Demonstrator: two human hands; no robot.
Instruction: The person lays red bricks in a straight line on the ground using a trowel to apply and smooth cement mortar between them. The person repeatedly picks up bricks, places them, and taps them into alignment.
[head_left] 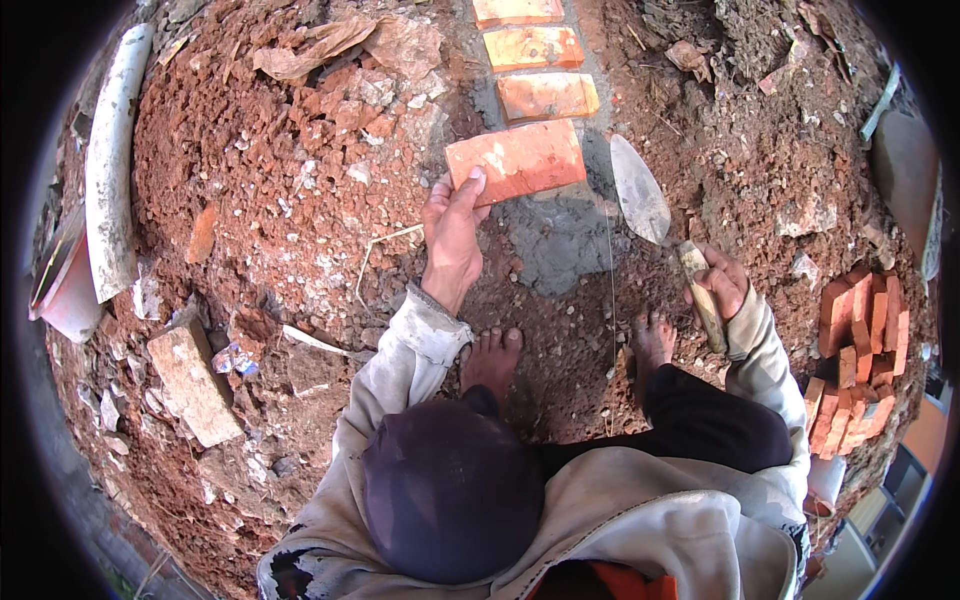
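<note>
My left hand (456, 232) grips an orange-red brick (518, 163) by its left end, thumb on top. The brick is held over the near end of a row of bricks and a patch of wet grey mortar (570, 245); whether it touches the mortar is hidden. Laid bricks (546, 96) run away from me in a line, with mortar between them. In my right hand (722, 283) is a trowel, closed around its wooden handle (703, 295). Its pointed blade (640, 190), smeared grey, lies just right of the mortar. A thin string (611, 300) runs down beside it.
Several red bricks are stacked (858, 360) on the right. A white pipe (115, 160), a bucket (72, 285) and a pale block (195, 380) lie on the left. Loose reddish soil (230, 130) surrounds the row. My bare feet (492, 358) stand close to the mortar.
</note>
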